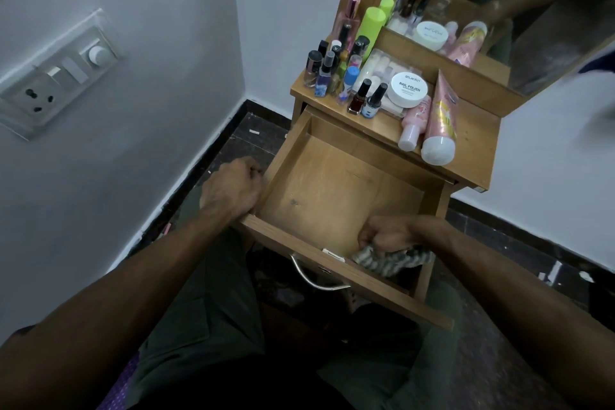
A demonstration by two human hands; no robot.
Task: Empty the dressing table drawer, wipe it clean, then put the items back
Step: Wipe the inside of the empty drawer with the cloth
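Left hand (pixel 233 190) gripped the drawer (pixel 336 190) wall at 9 o'clock, fingers curled. Right hand (pixel 387 233) at 5 o'clock, fingers bunched on striped cloth (pixel 389 261). Bottles crowded the desk (pixel 479 156) at 12.

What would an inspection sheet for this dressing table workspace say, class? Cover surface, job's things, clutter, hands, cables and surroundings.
Surface: dressing table top, wooden, crowded.
Job's things: drawer pulled out, bare inside; striped cloth at its front right corner.
Clutter: nail polish bottles, white nail polish jar, pink tube, green cylinder.
Hands: left hand grips the drawer's left wall; right hand grips the cloth.
Cables: nothing seen.
Surroundings: mirror, wall switchboard, dark floor.
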